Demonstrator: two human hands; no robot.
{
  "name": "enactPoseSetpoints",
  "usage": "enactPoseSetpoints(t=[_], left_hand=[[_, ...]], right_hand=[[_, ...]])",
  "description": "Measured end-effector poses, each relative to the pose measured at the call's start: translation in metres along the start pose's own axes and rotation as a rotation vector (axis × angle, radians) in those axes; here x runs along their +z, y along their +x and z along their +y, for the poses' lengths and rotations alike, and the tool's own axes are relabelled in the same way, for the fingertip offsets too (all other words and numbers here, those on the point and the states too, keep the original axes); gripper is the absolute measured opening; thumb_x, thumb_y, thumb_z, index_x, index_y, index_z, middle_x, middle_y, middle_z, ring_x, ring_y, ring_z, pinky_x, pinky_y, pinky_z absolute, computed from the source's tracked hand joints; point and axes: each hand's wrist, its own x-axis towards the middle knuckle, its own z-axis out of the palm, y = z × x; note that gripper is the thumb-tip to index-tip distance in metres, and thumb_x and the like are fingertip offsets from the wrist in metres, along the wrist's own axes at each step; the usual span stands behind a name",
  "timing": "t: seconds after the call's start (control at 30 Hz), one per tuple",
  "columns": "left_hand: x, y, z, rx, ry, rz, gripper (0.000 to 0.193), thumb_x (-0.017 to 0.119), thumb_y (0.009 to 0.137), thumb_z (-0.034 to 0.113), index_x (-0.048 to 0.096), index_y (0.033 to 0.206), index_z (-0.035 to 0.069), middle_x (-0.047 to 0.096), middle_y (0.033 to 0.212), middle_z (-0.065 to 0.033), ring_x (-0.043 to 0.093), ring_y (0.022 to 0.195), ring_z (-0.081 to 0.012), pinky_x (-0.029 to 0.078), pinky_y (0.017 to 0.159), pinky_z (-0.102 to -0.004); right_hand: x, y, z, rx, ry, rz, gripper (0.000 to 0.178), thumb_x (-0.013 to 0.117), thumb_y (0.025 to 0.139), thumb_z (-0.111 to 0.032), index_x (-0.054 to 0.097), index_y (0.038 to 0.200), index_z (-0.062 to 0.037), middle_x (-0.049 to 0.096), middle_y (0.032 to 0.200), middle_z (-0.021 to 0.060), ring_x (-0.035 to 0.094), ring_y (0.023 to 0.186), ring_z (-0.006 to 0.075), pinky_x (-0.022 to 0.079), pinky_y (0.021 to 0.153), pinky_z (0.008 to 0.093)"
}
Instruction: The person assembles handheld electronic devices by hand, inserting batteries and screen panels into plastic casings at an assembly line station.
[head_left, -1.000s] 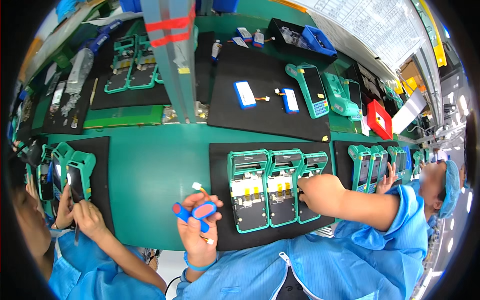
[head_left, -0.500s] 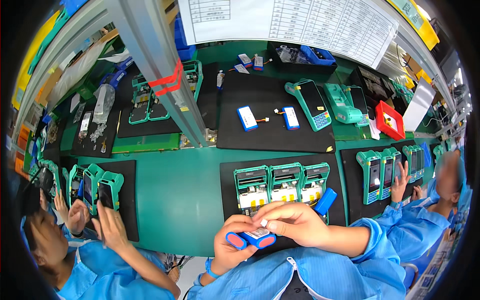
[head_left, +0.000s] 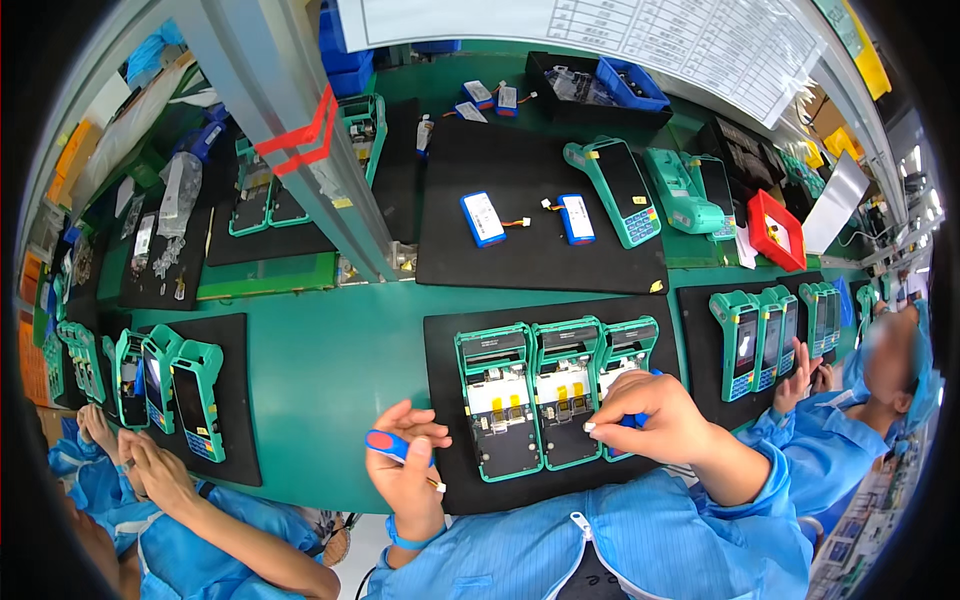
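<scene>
Blue battery pack clamped in left hand, lower centre of the frame; white connector pinched by right hand over rightmost of three opened green handheld terminals, right of centre.

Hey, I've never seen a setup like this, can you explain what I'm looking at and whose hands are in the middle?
There's no robot here: they're a person's own bare hands. A wide camera worn on their head looks down, so straight edges bend. On the green table lies a black mat with three opened green devices, their insides showing. The left hand holds a blue battery with a red end. The right hand pinches a small white plug over the devices.
</scene>
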Motion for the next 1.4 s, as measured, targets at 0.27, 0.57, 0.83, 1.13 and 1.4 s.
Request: enactPoseSetpoints(t=[0.27,0.57,0.83,1.13,1.4], left_hand=[[-0.005,0.0,0.001,-0.017,-0.088,0.059,0.035,0.062,0.086,0.004,0.053,0.119,-0.004,0.061,0.097,-0.0137,0.062,0.083,-0.0187,0.055,0.072,-0.0328],[-0.001,0.0,0.009,-0.121,-0.053,0.08,0.033,0.062,0.087,0.01,0.053,0.117,-0.002,0.058,0.095,-0.0102,0.06,0.083,-0.0168,0.053,0.072,-0.0314],[-0.004,0.001,0.006,-0.152,-0.053,0.036,0.033,0.063,0.086,0.008,0.054,0.116,-0.003,0.059,0.096,-0.0114,0.061,0.083,-0.0168,0.054,0.072,-0.0314],[-0.004,0.001,0.006,-0.148,-0.043,0.034,0.033,0.064,0.085,0.008,0.055,0.115,-0.003,0.06,0.095,-0.0115,0.061,0.083,-0.0171,0.054,0.072,-0.0316],[-0.005,0.001,0.006,-0.146,-0.043,0.03,0.032,0.063,0.086,0.008,0.055,0.116,-0.003,0.06,0.095,-0.0116,0.061,0.083,-0.0171,0.054,0.074,-0.0323]], right_hand=[[0.03,0.02,0.016,-0.301,-1.09,0.037,0.013,0.072,0.07,-0.011,0.07,0.082,-0.0076,0.063,0.073,0.0006,0.058,0.08,0.0196,0.042,0.085,0.0385],[0.043,0.008,0.041,-0.492,-1.294,0.134,0.02,0.069,0.069,-0.012,0.072,0.089,-0.0117,0.063,0.08,-0.0038,0.057,0.088,0.0144,0.038,0.091,0.0412],[0.041,0.003,0.054,-0.446,-1.146,0.198,0.021,0.072,0.069,-0.011,0.072,0.089,-0.0156,0.066,0.087,-0.0068,0.059,0.093,0.0147,0.031,0.095,0.0408],[0.039,0.011,0.04,-0.433,-1.092,0.236,0.023,0.076,0.066,-0.009,0.068,0.088,-0.0117,0.063,0.084,-0.0011,0.059,0.09,0.0185,0.038,0.088,0.0413],[0.043,0.017,0.029,-0.351,-1.12,0.21,0.018,0.077,0.067,-0.011,0.067,0.083,-0.0098,0.063,0.08,0.0018,0.058,0.085,0.0213,0.041,0.081,0.0419]])
